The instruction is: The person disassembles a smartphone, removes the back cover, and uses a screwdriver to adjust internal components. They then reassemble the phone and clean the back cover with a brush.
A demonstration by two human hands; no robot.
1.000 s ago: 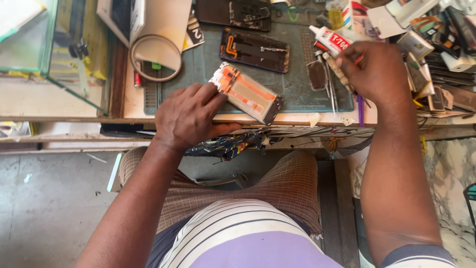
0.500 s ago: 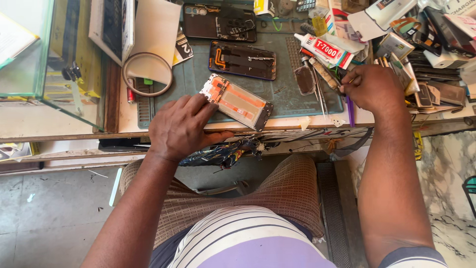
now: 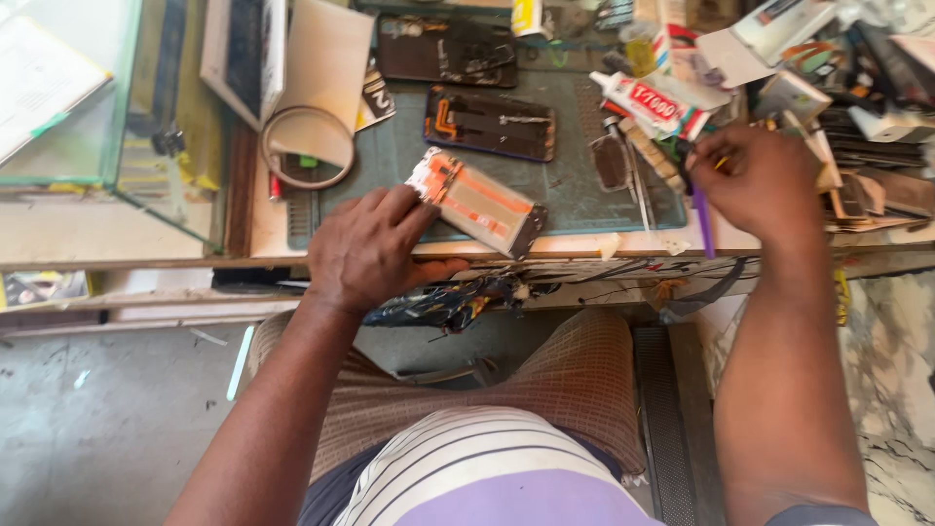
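My left hand (image 3: 375, 248) rests on the near end of an opened phone (image 3: 479, 202) that lies slantwise on the green work mat (image 3: 565, 185), fingers pressing it down at the bench's front edge. My right hand (image 3: 760, 180) hovers at the right side of the mat, its fingers pinched around a small thin tool with a yellow end; what the tool is I cannot make out. A purple stick (image 3: 702, 219) lies just below that hand.
A second opened phone (image 3: 492, 124) lies further back on the mat, a third (image 3: 446, 49) behind it. A white glue tube (image 3: 648, 97), tweezers (image 3: 635, 185), a ring (image 3: 307, 146) and a glass case (image 3: 88, 107) surround the mat; clutter piles up at right.
The view has shifted, so the bench sits lower in frame. My right hand drew back from the glue tube area toward the mat's right edge. The left hand stays on the phone.
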